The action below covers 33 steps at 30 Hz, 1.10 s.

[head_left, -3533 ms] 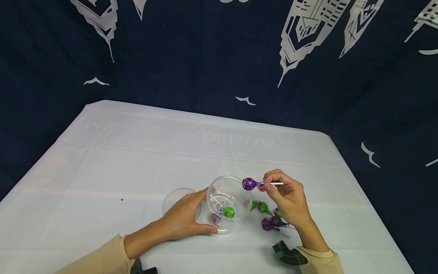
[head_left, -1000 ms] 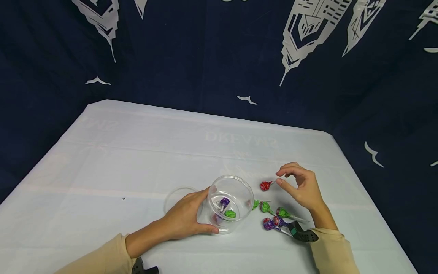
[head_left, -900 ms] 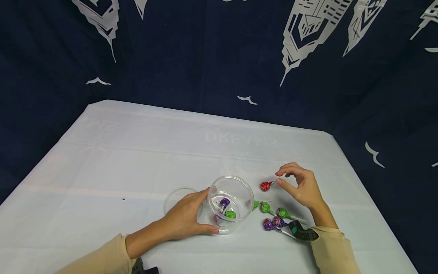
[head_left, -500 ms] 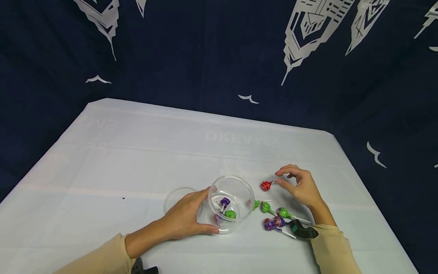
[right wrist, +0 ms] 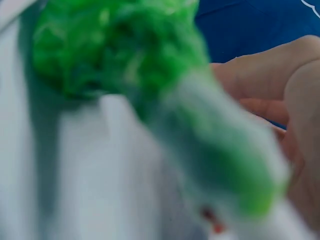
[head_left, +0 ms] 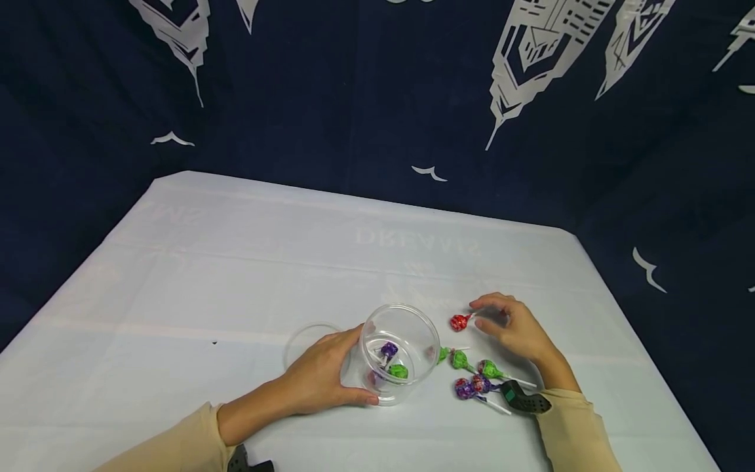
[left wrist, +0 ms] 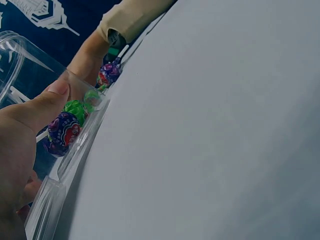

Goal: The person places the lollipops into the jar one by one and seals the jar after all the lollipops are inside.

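On white cloth point(head_left: 248, 282), the left hand point(head_left: 318, 381) grips a cup point(head_left: 404, 322), the right hand point(head_left: 517, 331) arched and spread beside a red lollipop point(head_left: 458, 322).

I'm seeing what looks like a draped recording corner, home or lab I can't tell: a navy cloth point(head_left: 354, 98) with white printed towers point(head_left: 533, 49) is hanging beyond the left hand point(head_left: 321, 375), white cloth point(head_left: 236, 288) is spreading below its grip, and a black wrist device point(head_left: 244, 462) is sitting just behind.

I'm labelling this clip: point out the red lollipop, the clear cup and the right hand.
Red lollipop point(head_left: 459, 322), head view: on its wrapped ball.
Clear cup point(head_left: 419, 339), head view: on its wall.
Right hand point(head_left: 518, 331), head view: on its back.
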Available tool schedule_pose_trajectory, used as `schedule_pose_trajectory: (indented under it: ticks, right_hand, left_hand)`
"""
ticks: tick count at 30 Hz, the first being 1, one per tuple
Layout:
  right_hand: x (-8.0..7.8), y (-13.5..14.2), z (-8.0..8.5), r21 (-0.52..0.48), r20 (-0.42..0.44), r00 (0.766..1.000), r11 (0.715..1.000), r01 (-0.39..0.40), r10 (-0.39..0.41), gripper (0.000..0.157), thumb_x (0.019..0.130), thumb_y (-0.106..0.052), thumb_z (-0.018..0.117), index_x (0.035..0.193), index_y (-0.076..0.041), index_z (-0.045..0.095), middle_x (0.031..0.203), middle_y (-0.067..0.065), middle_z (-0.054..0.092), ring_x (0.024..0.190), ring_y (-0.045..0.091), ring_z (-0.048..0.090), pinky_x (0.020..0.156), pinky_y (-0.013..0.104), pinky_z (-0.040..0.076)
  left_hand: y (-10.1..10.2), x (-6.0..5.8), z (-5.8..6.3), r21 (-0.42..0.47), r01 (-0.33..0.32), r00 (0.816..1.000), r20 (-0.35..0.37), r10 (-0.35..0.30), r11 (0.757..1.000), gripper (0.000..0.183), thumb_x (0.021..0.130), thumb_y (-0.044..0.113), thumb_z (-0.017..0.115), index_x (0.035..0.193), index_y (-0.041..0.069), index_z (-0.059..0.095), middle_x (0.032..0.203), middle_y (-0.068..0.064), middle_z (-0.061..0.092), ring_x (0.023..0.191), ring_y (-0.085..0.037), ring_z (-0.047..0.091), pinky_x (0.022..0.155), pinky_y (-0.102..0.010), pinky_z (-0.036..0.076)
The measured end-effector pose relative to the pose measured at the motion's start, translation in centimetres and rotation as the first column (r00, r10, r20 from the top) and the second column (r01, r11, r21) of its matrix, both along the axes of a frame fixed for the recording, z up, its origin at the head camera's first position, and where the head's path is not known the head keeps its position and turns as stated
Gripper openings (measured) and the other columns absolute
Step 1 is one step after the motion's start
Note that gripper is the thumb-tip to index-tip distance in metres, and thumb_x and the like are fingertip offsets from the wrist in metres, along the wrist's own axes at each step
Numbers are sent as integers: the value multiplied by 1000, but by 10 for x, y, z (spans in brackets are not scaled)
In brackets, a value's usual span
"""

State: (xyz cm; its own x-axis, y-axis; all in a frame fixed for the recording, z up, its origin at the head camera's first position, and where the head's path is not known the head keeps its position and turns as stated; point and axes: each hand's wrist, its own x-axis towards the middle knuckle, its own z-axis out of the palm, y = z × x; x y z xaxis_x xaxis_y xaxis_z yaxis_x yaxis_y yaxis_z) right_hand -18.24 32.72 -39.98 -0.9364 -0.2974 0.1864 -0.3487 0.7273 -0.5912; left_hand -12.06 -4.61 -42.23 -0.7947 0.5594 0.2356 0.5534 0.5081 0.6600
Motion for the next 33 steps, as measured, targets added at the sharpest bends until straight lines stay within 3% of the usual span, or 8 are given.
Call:
schedule_pose_trajectory:
  ticks: [5, 9, 20, 33]
  right_hand:
    - [1, 1, -2, 12, 34, 999, 1000, -16, 16, 25, 85, 0, 72, 110, -4, 71, 111, 10, 67, 111, 32, 56, 95, 50, 43]
    - [2, 0, -3, 18, 31, 999, 1000, -9, 8, 21, 85, 0, 72, 106, -4, 72, 108, 9, 68, 109, 33, 57, 96, 50, 42]
    - [1, 0, -3, 66, 54, 997, 996, 55, -58, 12, 87, -1, 72, 97, -7, 74, 100, 4, 70, 100, 25, 59, 89, 40, 46]
    - [1, -1, -3, 96, 50, 996, 993, 62, -67, 6, 88, -8, 74, 94, -8, 74, 97, 3, 70, 94, 24, 59, 84, 40, 49]
  left_hand:
    - [0, 0, 0, 0, 7, 1000, -12, -7, 1000, 105, 70, 58, 83, 151, 9, 37, 143, -4, 53, 129, -24, 50, 109, -46, 38]
    - [0, 0, 0, 3, 9, 1000, -21, -9, 1000, 105, 70, 58, 83, 151, 10, 38, 142, -4, 54, 129, -24, 50, 109, -45, 39]
    - [0, 0, 1, -1, 4, 1000, -20, -4, 1000, 104, 70, 55, 84, 150, 9, 39, 142, -3, 54, 128, -24, 51, 109, -45, 38]
    - [0, 0, 0, 2, 4, 1000, -12, -4, 1000, 104, 69, 54, 85, 151, 9, 38, 143, -4, 53, 129, -25, 50, 109, -46, 38]
